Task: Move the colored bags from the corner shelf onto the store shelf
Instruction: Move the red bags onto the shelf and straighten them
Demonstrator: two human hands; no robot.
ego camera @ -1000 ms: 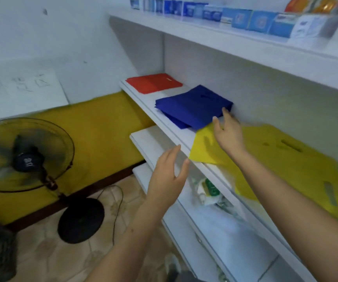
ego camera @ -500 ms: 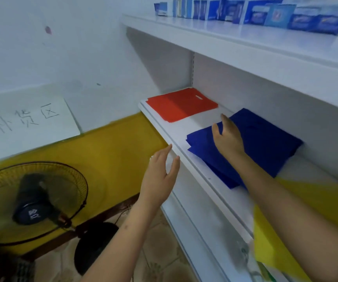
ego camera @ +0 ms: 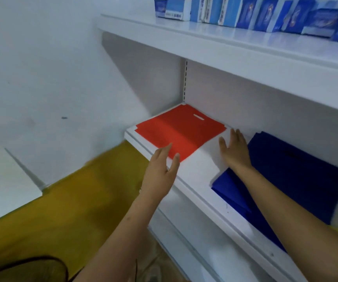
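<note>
Both hands reach in empty, fingers straight: right hand (ego camera: 234, 151) flat on the white shelf (ego camera: 196, 171) between blue bags (ego camera: 298, 171) and red bags (ego camera: 181, 131), left hand (ego camera: 161, 169) nearing red; next, probably gripping that stack

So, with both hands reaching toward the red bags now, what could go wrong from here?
1. The blue bags stick out over the shelf's front edge, under the right forearm; pulling the arm back may drag them off.
2. The red bags lie as a loose flat stack; the open left hand at their near corner may catch only the top ones.
3. The right hand rests on bare shelf, gripping nothing.
</note>
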